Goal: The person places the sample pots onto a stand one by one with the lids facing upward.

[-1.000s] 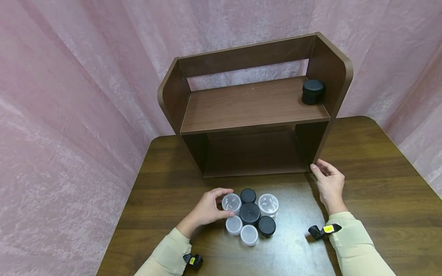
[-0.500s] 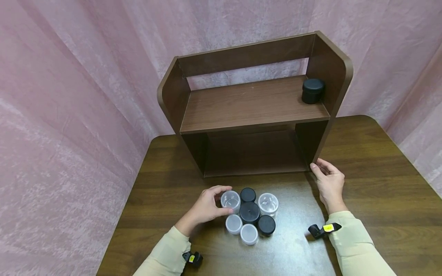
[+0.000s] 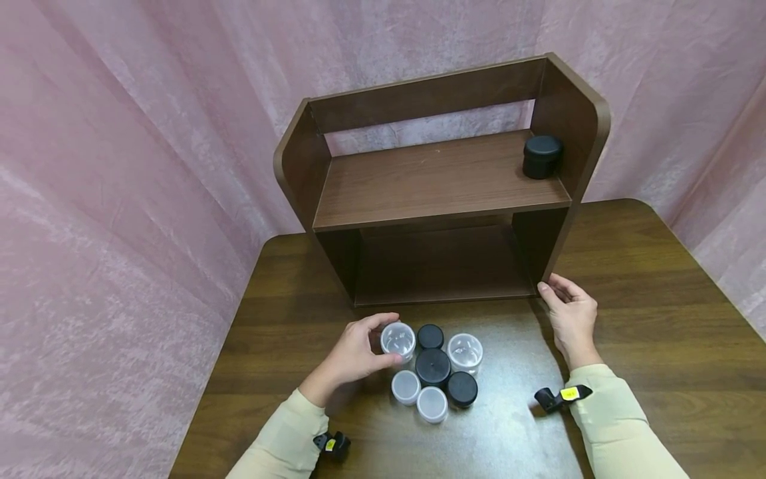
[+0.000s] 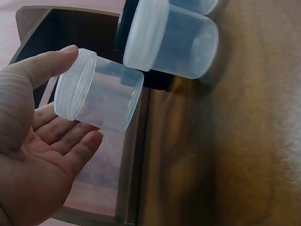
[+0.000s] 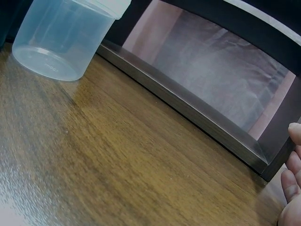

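Note:
Between thumb and fingers, my left hand (image 3: 356,352) pinches a clear plastic jar (image 3: 397,340) near its translucent lid. In the left wrist view this jar (image 4: 110,94) is tilted, its base above the tabletop. Just right of it stand a small black-lidded jar (image 3: 430,337) and a larger one with a black lid (image 3: 433,366). My right hand (image 3: 571,322) holds the lower right front corner of a brown two-tier shelf (image 3: 443,179), thumb on the front edge and fingers along the outer side. Part of that hand (image 5: 292,183) shows at the right wrist view's edge.
Another clear jar (image 3: 465,352), a black-lidded jar (image 3: 463,389) and two white-lidded jars, left (image 3: 406,387) and right (image 3: 432,404), complete the cluster on the wooden table (image 3: 269,359). A black jar (image 3: 542,158) stands on the upper tier. Pink curtains (image 3: 149,166) hang behind.
My left hand has moved slightly up and left with the clear jar, parting it from the cluster. The right hand stays at the shelf's corner.

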